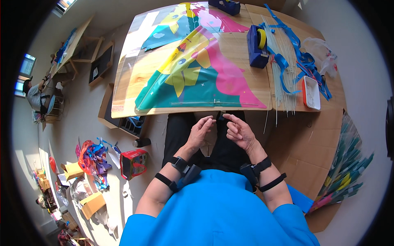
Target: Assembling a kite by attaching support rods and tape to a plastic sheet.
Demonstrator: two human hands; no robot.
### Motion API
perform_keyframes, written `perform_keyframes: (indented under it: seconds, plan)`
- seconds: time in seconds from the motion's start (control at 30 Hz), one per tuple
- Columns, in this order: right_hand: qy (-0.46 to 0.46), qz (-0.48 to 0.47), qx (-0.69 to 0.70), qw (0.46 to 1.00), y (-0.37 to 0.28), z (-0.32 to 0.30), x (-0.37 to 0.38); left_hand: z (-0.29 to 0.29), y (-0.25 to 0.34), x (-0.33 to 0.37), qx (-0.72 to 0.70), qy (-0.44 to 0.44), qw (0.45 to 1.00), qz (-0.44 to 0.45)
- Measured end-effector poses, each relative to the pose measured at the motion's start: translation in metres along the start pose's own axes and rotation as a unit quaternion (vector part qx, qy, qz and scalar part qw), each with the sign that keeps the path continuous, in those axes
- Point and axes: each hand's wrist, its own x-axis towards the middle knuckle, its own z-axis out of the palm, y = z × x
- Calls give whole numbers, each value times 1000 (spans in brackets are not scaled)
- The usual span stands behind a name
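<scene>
My left hand point(201, 129) hovers just off the table's near edge, its fingers loosely stretched toward the right, with nothing visible in them. Facing it, my right hand point(241, 133) has its index finger pointing left and the others curled. By that fingertip is a small dark, shiny bit point(221, 115), too small to name. Beyond both hands a triangular kite point(197, 84) in teal, yellow and pink lies flat on the wooden table point(123, 88). A thin rod point(193, 103) runs along its near edge, with a short pale piece across it.
A second kite point(164, 35) lies behind. To the right are a blue tape dispenser point(257, 51), thin rods point(285, 74), blue ribbon point(281, 61) and a white-and-red tray point(312, 93). Another dispenser point(225, 5) is at the far edge. A cardboard box point(305, 151) stands at right; bags and boxes litter the left floor.
</scene>
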Motion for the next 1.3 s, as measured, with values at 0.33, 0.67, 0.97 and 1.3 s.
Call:
perform_keyframes:
  seconds: [0.33, 0.67, 0.97, 1.3]
  plan:
    - [3, 4, 16, 1000, 21, 3, -7, 15, 0, -2, -25, 5, 1000, 14]
    - [116, -90, -351, 925, 23, 9, -9, 17, -7, -3, 17, 22, 1000, 8]
    - [207, -73, -409, 886, 9, -12, -13, 16, -8, -20, 69, -27, 997, -7]
    - [156, -13, -338, 928, 10, 4, -17, 9, -6, -29, 126, -87, 988, 16]
